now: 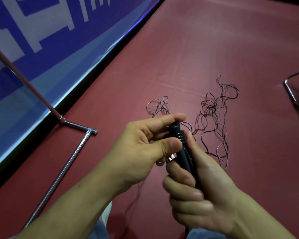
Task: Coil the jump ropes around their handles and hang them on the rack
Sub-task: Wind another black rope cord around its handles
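My right hand (202, 192) grips the black jump rope handles (183, 152) upright in front of me. A few turns of thin cord are wound near the handles' top end. My left hand (145, 145) pinches that top end between thumb and fingers. The loose thin rope (212, 118) lies tangled on the red floor just beyond my hands, in two heaps. A small metal fitting shows beside the handles under my left thumb. The rack's chrome base bar (76, 149) and its slanted pole (24, 80) stand at the left.
A blue and white banner (41, 31) runs along the floor's left edge behind the rack. Another chrome frame corner (291, 94) sits at the right edge. Red floor mat (197, 49) stretches ahead.
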`<state>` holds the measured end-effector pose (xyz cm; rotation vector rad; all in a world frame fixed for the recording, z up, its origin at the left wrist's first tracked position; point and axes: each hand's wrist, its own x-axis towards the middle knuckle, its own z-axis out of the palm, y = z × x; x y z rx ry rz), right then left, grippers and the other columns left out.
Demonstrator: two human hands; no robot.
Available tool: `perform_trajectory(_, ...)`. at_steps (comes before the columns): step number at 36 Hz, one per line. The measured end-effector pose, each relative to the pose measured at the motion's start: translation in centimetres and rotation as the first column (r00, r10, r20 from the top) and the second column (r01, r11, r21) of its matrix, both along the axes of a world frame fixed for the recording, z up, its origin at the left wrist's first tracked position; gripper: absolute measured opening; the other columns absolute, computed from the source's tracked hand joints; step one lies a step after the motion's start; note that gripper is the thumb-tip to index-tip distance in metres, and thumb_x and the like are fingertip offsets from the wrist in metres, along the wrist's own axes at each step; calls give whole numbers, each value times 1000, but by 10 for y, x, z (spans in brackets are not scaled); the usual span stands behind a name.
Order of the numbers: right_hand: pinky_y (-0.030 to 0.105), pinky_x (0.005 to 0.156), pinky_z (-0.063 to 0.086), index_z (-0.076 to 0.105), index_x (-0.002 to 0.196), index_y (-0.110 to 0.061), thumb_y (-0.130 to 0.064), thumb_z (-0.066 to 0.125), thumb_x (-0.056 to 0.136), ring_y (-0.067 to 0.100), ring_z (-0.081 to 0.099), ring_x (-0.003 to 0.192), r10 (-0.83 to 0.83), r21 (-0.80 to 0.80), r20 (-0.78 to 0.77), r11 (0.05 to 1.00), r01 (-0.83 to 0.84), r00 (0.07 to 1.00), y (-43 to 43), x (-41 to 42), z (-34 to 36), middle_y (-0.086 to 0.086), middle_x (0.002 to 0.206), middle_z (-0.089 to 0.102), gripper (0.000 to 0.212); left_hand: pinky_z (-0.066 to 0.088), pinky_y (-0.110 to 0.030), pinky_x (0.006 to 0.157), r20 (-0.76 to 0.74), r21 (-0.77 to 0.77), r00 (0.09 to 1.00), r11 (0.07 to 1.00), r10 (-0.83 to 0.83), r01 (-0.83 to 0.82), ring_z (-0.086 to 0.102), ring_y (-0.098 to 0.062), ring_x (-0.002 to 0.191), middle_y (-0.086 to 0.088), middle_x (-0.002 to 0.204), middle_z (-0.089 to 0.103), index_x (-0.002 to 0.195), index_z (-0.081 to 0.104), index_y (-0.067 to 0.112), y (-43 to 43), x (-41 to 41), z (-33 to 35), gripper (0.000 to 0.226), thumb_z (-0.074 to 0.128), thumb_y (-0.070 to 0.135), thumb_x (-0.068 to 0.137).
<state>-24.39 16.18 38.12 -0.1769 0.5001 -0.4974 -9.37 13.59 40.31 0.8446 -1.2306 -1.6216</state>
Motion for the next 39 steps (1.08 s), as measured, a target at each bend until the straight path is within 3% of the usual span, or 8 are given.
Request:
perform_trajectory(8, 38, 56, 48, 71, 75, -13, -83, 43, 78, 28, 56, 45, -361, -523, -633, 852, -34, 685, 0, 6, 16, 19, 61, 60, 75, 42, -27, 55, 81, 37, 996, 998, 37, -41, 47, -17, 60, 5, 77, 65, 126, 69, 18, -5, 3, -11, 50, 74, 8, 77)
perform_trajectory(11, 41, 58, 48, 68, 92, -18, -62, 53, 87, 33, 67, 62, -517, -675, -667, 724, -143, 537, 7, -1, 18, 12, 76, 72, 47, 40, -27, 53, 89, 55, 993, 995, 81, -86, 44, -20, 62, -9, 84, 70, 126, 68, 17, -8, 4, -14, 46, 75, -1, 84)
perform_trajectory(14, 38, 67, 54, 60, 103, -47, -47, 54, 90, 15, 66, 72, -593, -719, -692, 615, -324, 411, 19, 1, 5, -8, 84, 71, 14, 39, -22, 49, 86, 68, 986, 986, 143, -149, 42, -18, 56, -17, 84, 70, 123, 68, 15, -10, 2, -16, 45, 69, -9, 85)
perform_trajectory(17, 31, 80, 52, 55, 107, -51, -43, 46, 98, 3, 63, 84, -683, -748, -657, 538, -388, 320, 24, 7, -7, -24, 91, 68, 15, 42, -19, 50, 96, 77, 983, 984, 154, -162, 44, -11, 51, -1, 78, 68, 124, 68, 14, -7, -3, -21, 45, 69, -9, 86)
perform_trajectory(20, 16, 58, 39, 60, 92, -42, -41, 45, 103, 5, 55, 62, -747, -785, -604, 499, -366, 277, 21, 9, -5, -22, 70, 62, 18, 40, -21, 50, 79, 106, 989, 985, 125, -133, 46, -14, 57, -18, 88, 73, 128, 67, 17, -7, -4, -20, 44, 74, 6, 86)
perform_trajectory(23, 26, 44, 31, 63, 80, -30, -48, 47, 103, 11, 35, 45, -690, -778, -622, 596, -198, 370, 16, 9, 11, -10, 52, 43, 33, 43, -23, 52, -43, 152, 996, 986, 79, -72, 48, -19, 60, -22, 109, 73, 131, 65, 19, -9, 0, -17, 52, 75, 14, 81)
perform_trajectory(28, 14, 47, 20, 64, 78, -14, -39, 43, 100, 6, 18, 38, -504, -554, -525, 814, 174, 685, 15, 5, 30, -1, 52, 27, 40, 44, -22, 53, -26, 107, 999, 993, 48, -45, 50, -23, 64, -4, 96, 74, 144, 51, 10, -10, 2, -13, 66, 76, 9, 83)
perform_trajectory(39, 9, 43, 20, 61, 82, -18, -59, 47, 91, 6, 9, 35, -294, -274, -445, 944, 183, 846, 13, -4, 44, -2, 59, 24, 45, 47, -18, 63, 159, -100, 987, 995, 15, 1, 61, -10, 80, -12, 107, 73, 132, 63, 15, -9, 16, -2, 48, 69, -5, 88)
